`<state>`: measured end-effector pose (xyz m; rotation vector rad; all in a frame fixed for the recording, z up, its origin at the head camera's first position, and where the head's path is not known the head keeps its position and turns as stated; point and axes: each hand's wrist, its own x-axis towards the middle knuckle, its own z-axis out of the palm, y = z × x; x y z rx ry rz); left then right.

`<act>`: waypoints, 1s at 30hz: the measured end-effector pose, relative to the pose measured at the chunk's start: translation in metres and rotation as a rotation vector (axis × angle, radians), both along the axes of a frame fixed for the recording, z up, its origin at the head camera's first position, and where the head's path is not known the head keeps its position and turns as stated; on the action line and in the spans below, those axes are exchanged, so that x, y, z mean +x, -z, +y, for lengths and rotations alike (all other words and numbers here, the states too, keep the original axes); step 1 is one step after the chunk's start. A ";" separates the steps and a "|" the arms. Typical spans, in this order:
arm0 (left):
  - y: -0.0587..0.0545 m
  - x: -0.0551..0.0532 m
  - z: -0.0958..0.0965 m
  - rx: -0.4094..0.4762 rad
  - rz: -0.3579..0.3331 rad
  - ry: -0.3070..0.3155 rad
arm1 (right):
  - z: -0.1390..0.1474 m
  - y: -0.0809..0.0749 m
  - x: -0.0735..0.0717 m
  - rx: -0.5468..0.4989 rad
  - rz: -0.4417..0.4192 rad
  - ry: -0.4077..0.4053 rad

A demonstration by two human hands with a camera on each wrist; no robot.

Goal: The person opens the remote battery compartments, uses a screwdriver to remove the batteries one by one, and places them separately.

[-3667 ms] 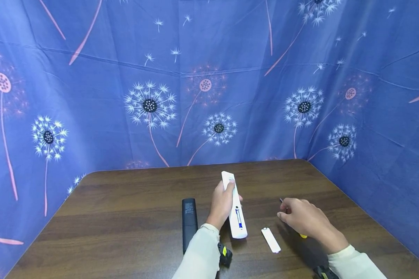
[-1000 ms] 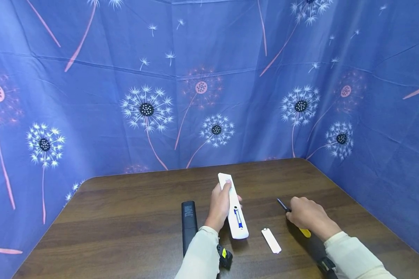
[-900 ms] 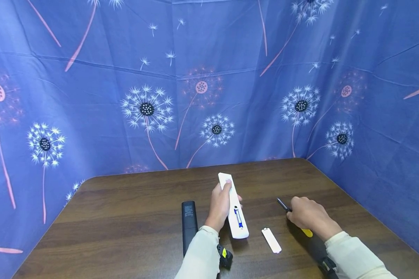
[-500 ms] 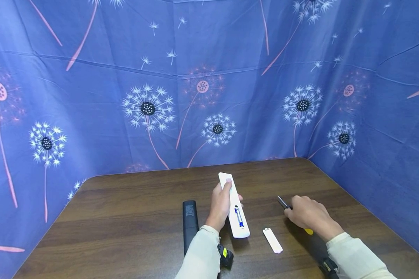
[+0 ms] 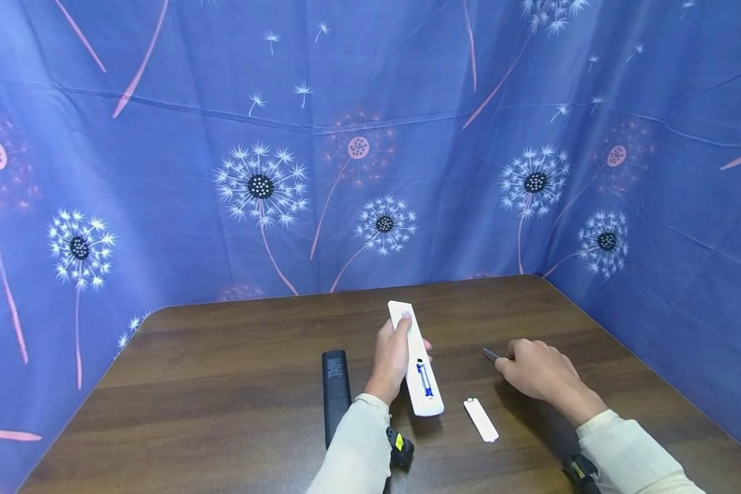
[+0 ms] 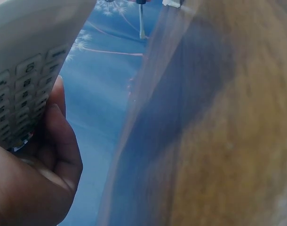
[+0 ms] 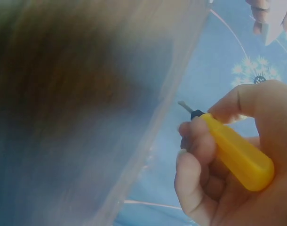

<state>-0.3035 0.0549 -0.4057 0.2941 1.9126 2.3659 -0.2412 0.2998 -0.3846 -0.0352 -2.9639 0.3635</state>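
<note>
My left hand (image 5: 390,358) grips a white remote control (image 5: 415,342), back side up, thumb on its far part. Its battery compartment (image 5: 424,381) is uncovered, showing something blue and white too small to make out. In the left wrist view the button side of the remote (image 6: 37,61) faces the camera. Right of it, above the table, my right hand (image 5: 545,374) holds a screwdriver (image 5: 490,355), shaft pointing toward the remote. The right wrist view shows its yellow handle (image 7: 242,157) between the fingers. Between the hands lies a white battery cover (image 5: 481,420).
A black remote control (image 5: 335,384) lies on the brown wooden table (image 5: 222,384), its near end hidden by the left sleeve (image 5: 355,446). Blue dandelion-print cloth (image 5: 370,82) hangs behind the table and along its right side. Black wrist cameras sit under both forearms.
The right hand has turned; the screwdriver's tip has shifted slightly left, and its yellow handle no longer shows in the head view. The left hand keeps its grip on the white remote control.
</note>
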 end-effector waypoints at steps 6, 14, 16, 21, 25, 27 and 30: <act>-0.002 0.001 -0.001 0.015 -0.002 0.003 | -0.005 -0.002 -0.001 0.005 0.020 -0.030; -0.002 -0.001 -0.001 0.023 -0.010 -0.017 | -0.011 0.000 -0.002 0.025 0.102 -0.138; -0.002 -0.002 -0.001 0.021 -0.011 -0.021 | -0.012 0.000 -0.002 0.031 0.120 -0.148; 0.000 -0.001 0.000 0.023 -0.009 -0.020 | -0.013 0.001 0.000 0.026 0.176 -0.150; 0.001 -0.003 0.001 0.035 -0.002 -0.012 | -0.014 0.002 0.002 0.014 0.215 -0.164; 0.002 -0.004 0.001 0.042 -0.001 -0.013 | -0.015 0.002 0.001 0.015 0.229 -0.177; 0.001 -0.004 -0.001 0.042 0.005 -0.018 | -0.017 0.002 0.001 0.019 0.244 -0.191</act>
